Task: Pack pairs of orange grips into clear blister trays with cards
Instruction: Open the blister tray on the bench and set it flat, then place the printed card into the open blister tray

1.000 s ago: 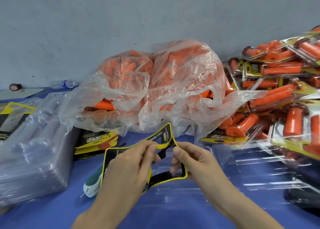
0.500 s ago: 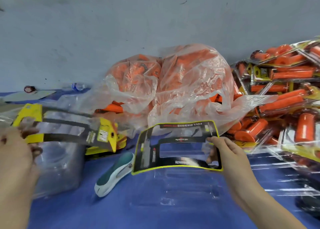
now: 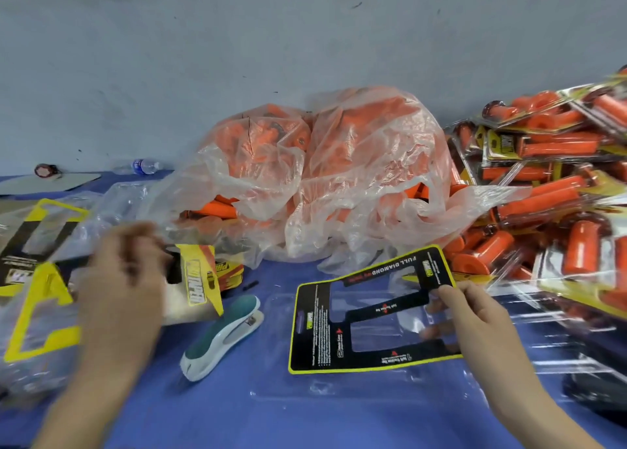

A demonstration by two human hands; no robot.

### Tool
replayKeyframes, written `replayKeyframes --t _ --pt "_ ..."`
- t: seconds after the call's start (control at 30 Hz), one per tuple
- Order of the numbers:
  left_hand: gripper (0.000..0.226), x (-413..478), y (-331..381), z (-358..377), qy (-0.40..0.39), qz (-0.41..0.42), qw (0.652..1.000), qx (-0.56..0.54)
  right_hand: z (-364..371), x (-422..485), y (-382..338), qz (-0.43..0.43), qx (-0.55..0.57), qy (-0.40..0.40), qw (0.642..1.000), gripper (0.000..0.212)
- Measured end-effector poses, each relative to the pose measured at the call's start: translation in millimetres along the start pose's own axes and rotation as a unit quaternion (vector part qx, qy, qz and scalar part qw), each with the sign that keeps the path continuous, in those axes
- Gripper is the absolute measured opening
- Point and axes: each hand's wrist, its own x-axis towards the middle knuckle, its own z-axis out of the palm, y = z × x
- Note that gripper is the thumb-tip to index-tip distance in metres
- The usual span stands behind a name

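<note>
My right hand [image 3: 475,316] pinches the right edge of a black card with a yellow border [image 3: 319,316], holding it flat just above a clear blister tray [image 3: 271,384] that lies on the blue table. My left hand [image 3: 118,289] is blurred by motion and lies over a yellow and black card [image 3: 200,279] on top of the stack of clear trays [image 3: 30,363] at the left. Whether its fingers grip that card is unclear. Loose orange grips fill two clear plastic bags [image 3: 339,163] behind the work spot.
A pile of packed blister packs with orange grips [image 3: 559,211] rises at the right. A teal and white stapler [image 3: 220,336] lies between my hands. More yellow cards [image 3: 37,231] sit far left, a water bottle [image 3: 144,166] by the grey wall.
My hands parted with one card each. The left carried the yellow card over the tray stack at the left, and the right lowered the black card flat over the clear tray.
</note>
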Motion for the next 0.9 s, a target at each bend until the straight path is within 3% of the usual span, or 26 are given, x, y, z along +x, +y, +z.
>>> replayKeyframes --t 0.13,0.27,0.33,0.4,0.5,0.6,0.77,0.9 --pt "0.009 -58 10 67 -0.262 0.015 0.963 0.056 1 -6 -2 0.016 -0.005 -0.035 0.999 0.020" --pt "0.044 -83 8 89 -0.337 0.208 0.899 0.188 -4 -7 7 -0.088 -0.229 -0.096 0.965 0.027" --pt "0.057 -95 5 95 -0.393 0.238 0.864 0.206 -9 -5 10 -0.150 -0.307 -0.055 0.938 0.023" --pt "0.066 -100 0 99 -0.435 0.242 0.833 0.244 -13 -3 10 -0.188 -0.360 -0.025 0.914 0.035" --pt "0.071 -97 -8 103 -0.445 0.249 0.810 0.290 -19 1 13 -0.277 -0.448 -0.025 0.849 0.029" --pt "0.070 -90 -11 105 -0.444 0.234 0.812 0.298 -22 3 20 -0.329 -0.518 -0.015 0.789 0.025" --pt "0.059 -92 -5 103 -0.438 0.252 0.826 0.251 -22 6 27 -0.358 -0.549 -0.019 0.755 0.019" --pt "0.043 -109 8 105 -0.431 0.392 0.786 0.207 -22 5 28 -0.359 -0.547 -0.030 0.755 0.012"
